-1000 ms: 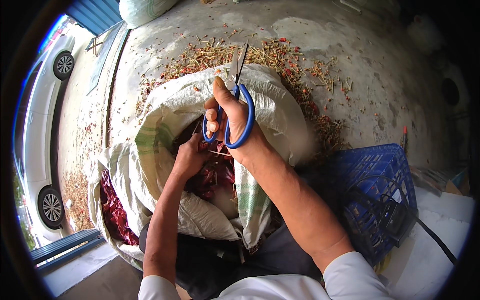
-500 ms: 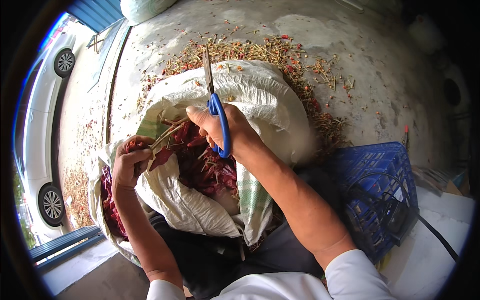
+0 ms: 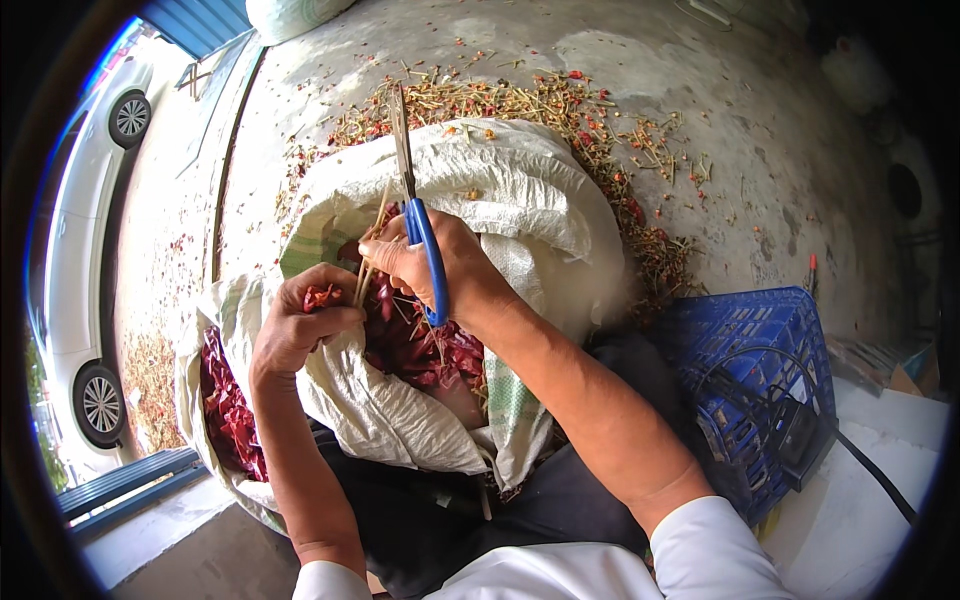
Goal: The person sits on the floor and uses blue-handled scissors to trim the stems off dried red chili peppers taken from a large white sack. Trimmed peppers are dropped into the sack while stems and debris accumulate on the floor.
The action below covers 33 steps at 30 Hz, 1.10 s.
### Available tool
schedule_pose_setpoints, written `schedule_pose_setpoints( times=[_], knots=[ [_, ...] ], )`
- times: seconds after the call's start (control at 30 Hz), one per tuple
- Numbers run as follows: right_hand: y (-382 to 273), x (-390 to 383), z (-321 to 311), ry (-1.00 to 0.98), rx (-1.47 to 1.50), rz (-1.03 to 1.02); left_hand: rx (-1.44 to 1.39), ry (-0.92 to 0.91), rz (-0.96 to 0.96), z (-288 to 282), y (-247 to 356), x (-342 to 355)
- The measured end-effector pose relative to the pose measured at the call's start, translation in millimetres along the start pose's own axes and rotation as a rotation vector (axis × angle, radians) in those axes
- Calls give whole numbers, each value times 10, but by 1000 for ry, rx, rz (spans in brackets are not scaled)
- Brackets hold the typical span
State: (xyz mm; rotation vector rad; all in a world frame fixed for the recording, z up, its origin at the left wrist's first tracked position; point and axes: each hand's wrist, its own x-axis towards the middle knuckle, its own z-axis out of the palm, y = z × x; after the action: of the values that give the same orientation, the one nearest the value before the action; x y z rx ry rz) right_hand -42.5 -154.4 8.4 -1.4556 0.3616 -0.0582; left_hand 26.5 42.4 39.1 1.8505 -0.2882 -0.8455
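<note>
My left hand (image 3: 300, 320) is closed around dried red chili peppers (image 3: 322, 297), whose pale stems (image 3: 370, 262) stick up beside my right hand. Blue-handled scissors (image 3: 430, 262) hang on my right hand (image 3: 440, 270), with blades pointing away from me. The thumb and fingers of that hand pinch the stems. Both hands are over the mouth of a large white woven sack (image 3: 540, 210), its rim rolled down. Dark red dried chilies (image 3: 430, 355) fill the opening below. Another heap of chilies (image 3: 228, 405) shows in white sacking by my left forearm.
Cut stems and bits (image 3: 510, 98) litter the concrete floor beyond the sack. A blue plastic crate (image 3: 740, 330) stands at my right with a black device (image 3: 800, 440) and cable on it. Outside at the left is a white car (image 3: 85, 260). A full white sack (image 3: 290, 18) stands far off.
My left hand has moved right and closer to my right hand. The stems now stand more upright, with my right thumb and fingers pinching them. The scissors have shifted slightly left.
</note>
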Motion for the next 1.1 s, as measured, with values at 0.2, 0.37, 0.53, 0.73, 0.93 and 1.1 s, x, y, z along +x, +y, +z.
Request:
schedule_pose_setpoints(
  times=[0.2,0.37,0.53,0.73,0.93,1.1],
  knots=[
    [1,-25,-63,-132,439,1,-218,218,233,16,-108,110],
    [-41,-55,-116,-238,584,56,-168,219,193,120,-29,153],
    [-17,-58,-118,-256,410,-38,-232,50,175,130,-143,185],
    [-19,-38,-129,-116,338,-135,-306,-68,119,203,14,80],
    [31,-13,-149,8,392,-169,-408,105,184,203,-37,142],
    [20,23,-237,28,324,-224,-412,175,149,149,-115,178]
  ],
)
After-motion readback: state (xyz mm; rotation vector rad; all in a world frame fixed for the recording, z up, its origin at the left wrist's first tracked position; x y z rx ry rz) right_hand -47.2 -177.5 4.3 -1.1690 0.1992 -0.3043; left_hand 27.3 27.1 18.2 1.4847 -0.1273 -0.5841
